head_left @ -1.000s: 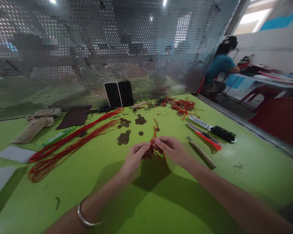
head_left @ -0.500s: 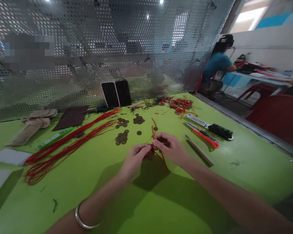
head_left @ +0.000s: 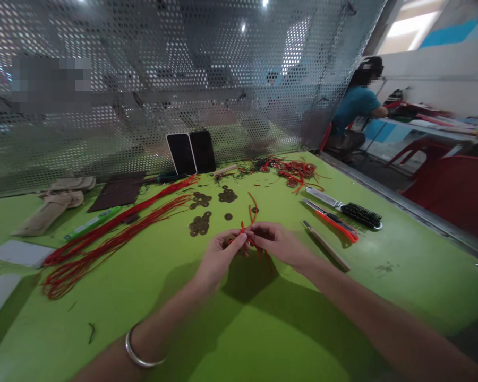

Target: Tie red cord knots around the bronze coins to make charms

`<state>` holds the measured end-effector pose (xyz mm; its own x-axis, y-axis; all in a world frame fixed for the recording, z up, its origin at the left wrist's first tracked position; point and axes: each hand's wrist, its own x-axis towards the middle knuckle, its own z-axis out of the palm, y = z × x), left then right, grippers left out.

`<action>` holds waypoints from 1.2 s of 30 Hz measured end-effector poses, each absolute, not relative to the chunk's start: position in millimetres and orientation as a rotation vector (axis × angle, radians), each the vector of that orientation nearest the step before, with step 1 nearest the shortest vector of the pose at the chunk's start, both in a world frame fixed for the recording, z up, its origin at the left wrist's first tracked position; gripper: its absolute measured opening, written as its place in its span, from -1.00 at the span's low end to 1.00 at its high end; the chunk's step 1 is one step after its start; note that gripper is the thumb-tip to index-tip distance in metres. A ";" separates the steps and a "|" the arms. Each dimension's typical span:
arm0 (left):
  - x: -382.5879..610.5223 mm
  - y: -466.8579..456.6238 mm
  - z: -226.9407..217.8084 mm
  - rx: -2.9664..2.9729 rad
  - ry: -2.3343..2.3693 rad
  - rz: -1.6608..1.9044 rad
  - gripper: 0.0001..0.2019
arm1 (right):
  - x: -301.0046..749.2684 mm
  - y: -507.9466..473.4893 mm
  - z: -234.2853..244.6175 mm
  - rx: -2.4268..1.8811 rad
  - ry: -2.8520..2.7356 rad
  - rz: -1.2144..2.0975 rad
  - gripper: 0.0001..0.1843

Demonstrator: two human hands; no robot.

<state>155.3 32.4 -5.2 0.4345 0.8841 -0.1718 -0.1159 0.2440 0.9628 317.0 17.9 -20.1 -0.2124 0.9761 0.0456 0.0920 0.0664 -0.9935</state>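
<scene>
Both my hands meet above the middle of the green table [head_left: 263, 329]. My left hand [head_left: 219, 256] pinches a thin red cord [head_left: 252, 212] between thumb and fingertips. My right hand [head_left: 281, 243] pinches the same cord just beside it, fingers closed. One end of the cord curls up and away from my fingers; a short end hangs under them. Piles of small dark round coins [head_left: 199, 224] lie just beyond my hands.
Long bundles of red cord [head_left: 111, 233] stretch across the left. A brush [head_left: 354, 211], an orange utility knife [head_left: 334, 220] and a thin stick [head_left: 325, 245] lie at right. Two phones [head_left: 191, 153] lean on a perforated metal screen. A person in a blue shirt [head_left: 356, 109] sits far right.
My hands have shifted slightly left and closer together on the cord; the left fingertips now pinch nearer the right ones. The rest of the table is unchanged.
</scene>
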 end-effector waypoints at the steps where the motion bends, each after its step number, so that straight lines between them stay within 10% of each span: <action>1: 155.4 32.2 -4.7 1.111 0.872 0.815 -0.82 | 317.0 17.6 -18.9 -1.128 -1.453 1.287 -0.66; 36: 151.6 38.1 4.1 1.475 0.923 0.696 -0.81 | 330.3 22.6 -11.1 -1.091 -1.408 1.362 -0.81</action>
